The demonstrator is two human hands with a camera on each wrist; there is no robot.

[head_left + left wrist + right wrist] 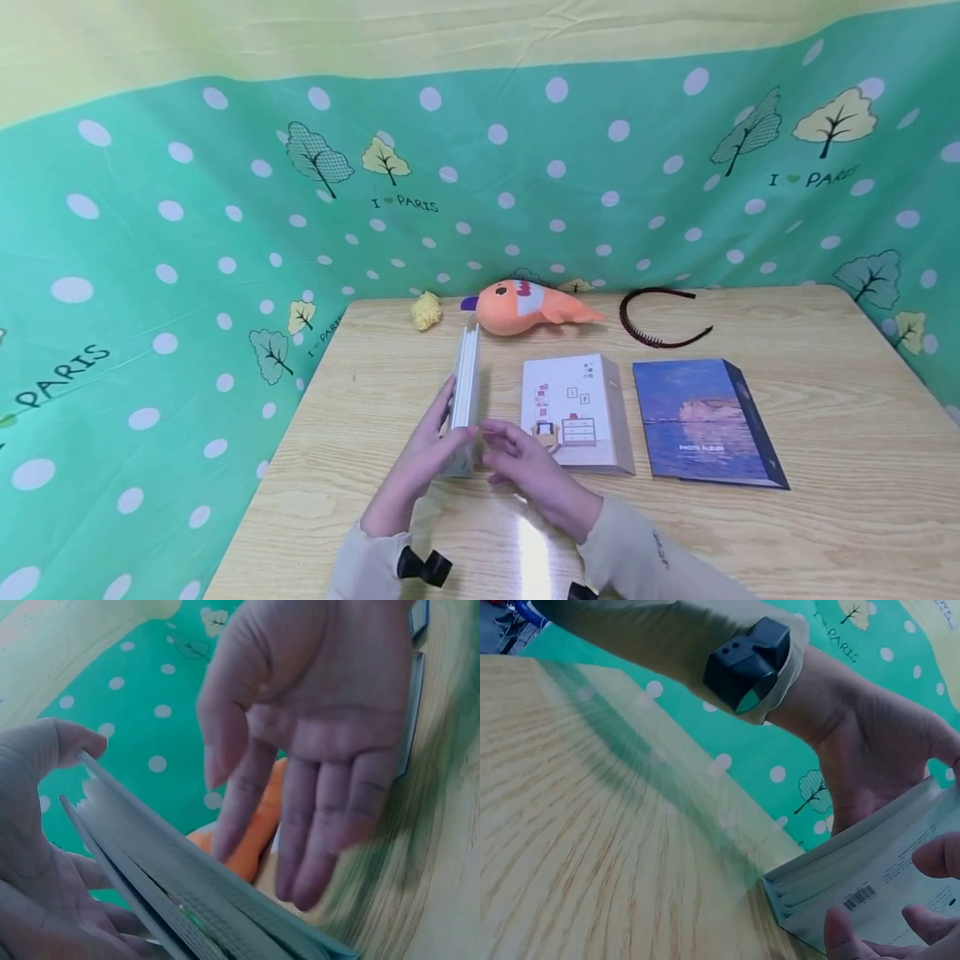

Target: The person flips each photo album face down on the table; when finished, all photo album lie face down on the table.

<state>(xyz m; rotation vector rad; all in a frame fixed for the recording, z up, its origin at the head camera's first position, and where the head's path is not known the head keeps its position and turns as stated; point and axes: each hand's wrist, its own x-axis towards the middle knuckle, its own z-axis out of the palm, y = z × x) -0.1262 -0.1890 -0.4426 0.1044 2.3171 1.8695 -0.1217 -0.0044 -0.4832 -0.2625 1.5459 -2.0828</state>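
Note:
A pale-covered photo album [466,379] stands on edge on the table, its page edges facing up and toward me. My left hand [420,467] grips it, thumb on one cover and fingers on the other, as the left wrist view shows at the album's corner [187,877]. Just right of it is my right hand [536,471], fingers loosely bent and holding nothing. In the right wrist view, its fingertips [840,934] appear in front of the back cover [877,900], which bears a barcode; whether they touch it I cannot tell.
A white illustrated album [558,392] and a blue photo album [690,408] lie to the right. Behind are an orange plush toy [517,308], a crumpled yellow item [426,311] and a dark headband [637,333]. A green dotted cloth [555,192] hangs along the wooden table's [847,400] back and left.

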